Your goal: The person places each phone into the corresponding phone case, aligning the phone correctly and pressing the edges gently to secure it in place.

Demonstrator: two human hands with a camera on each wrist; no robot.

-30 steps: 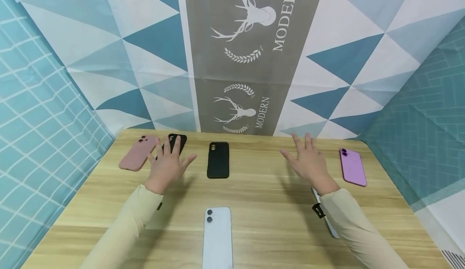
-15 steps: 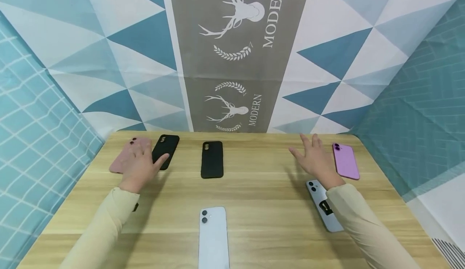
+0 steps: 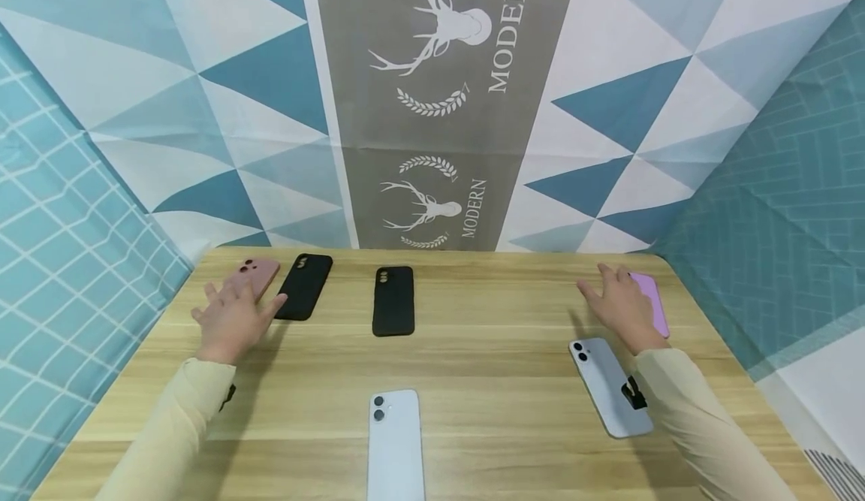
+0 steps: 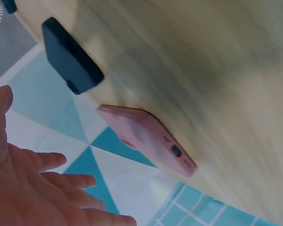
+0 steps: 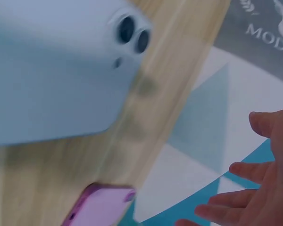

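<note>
We see our left hand [image 3: 230, 324] above the pale wood-grain tabletop [image 3: 486, 381], its fingers [image 4: 80, 181] straight, spread and holding nothing. In the head view it overlaps the dusty-pink, rounded rectangular phone [image 3: 262, 270]; the left wrist view shows the two apart.

Just right of that phone lies a slanted black phone-shaped slab [image 3: 305, 287], then a straighter black phone-shaped slab [image 3: 393, 302]; we cannot tell whether these are phones or cases.

Our right hand [image 3: 623, 306] has its fingers [image 5: 247, 170] loosely extended around nothing. In the head view it partly covers the glossy purple rectangular phone [image 3: 652, 298], though the right wrist view shows a gap. Nearer us lie the pale silver-blue phone [image 3: 601, 381], tilted, and the white two-lens phone [image 3: 395, 441], near the middle.
</note>
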